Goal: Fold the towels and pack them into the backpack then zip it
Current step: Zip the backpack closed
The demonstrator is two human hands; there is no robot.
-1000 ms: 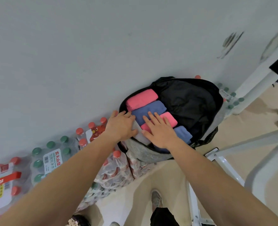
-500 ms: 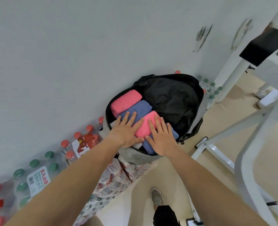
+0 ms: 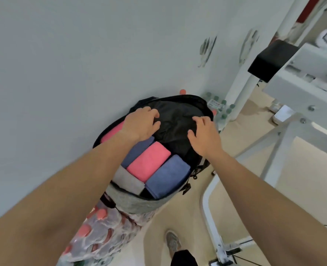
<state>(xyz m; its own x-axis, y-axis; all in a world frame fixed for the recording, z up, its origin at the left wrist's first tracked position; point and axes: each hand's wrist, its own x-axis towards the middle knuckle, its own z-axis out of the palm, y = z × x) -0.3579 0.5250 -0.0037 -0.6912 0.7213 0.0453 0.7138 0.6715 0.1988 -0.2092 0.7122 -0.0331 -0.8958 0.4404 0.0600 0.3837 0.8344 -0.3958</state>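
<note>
Backpack [image 3: 139, 201]: open, unzipped
Towels [image 3: 149, 164]: folded, packed inside backpack
Left hand [image 3: 141, 123]: fingers curled, flap [image 3: 178, 116] gripped
Right hand [image 3: 204, 135]: fingers curled over flap edge
Closing: flap best drawn evenly over towels, no corner left trapped

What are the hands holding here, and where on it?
The left hand and right hand both grip the backpack's black open flap, fingers curled into its fabric.
</note>
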